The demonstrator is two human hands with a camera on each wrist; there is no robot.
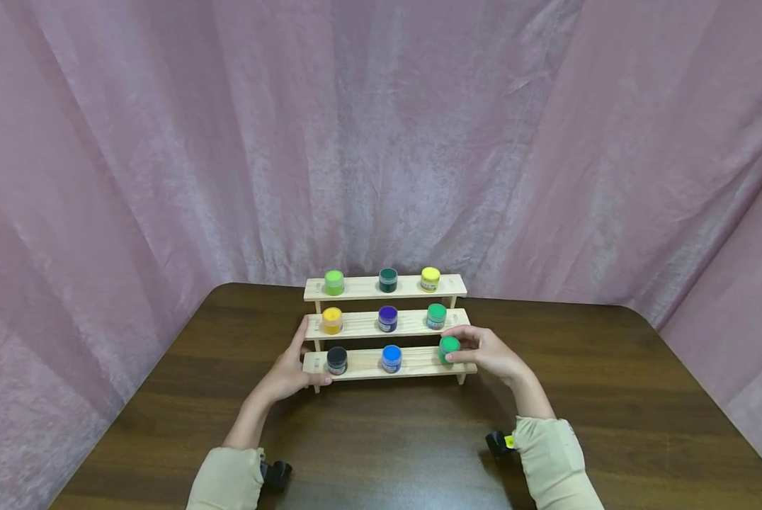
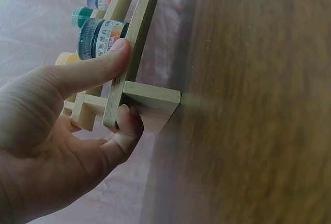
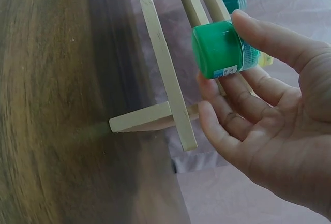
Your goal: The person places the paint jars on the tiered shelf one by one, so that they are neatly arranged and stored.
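Observation:
A three-tier wooden rack (image 1: 363,364) carries small paint jars with coloured lids. My left hand (image 1: 287,374) grips the left end of its lowest shelf, thumb on top beside a black-lidded paint jar (image 2: 89,39) and fingers curled beneath. At the right end of that shelf, my right hand (image 1: 491,352) pinches a green paint jar (image 3: 217,50) between thumb and fingers. A gap shows between this jar's base and the shelf in the right wrist view. A blue paint jar (image 1: 391,359) stands mid-shelf.
On the middle shelf stand orange-yellow (image 1: 332,321), purple (image 1: 388,319) and green (image 1: 436,316) jars. The top shelf holds light green (image 1: 333,282), dark green (image 1: 388,280) and yellow (image 1: 430,279) ones. Behind the brown wooden table (image 1: 381,439) hangs a pink curtain (image 1: 381,142).

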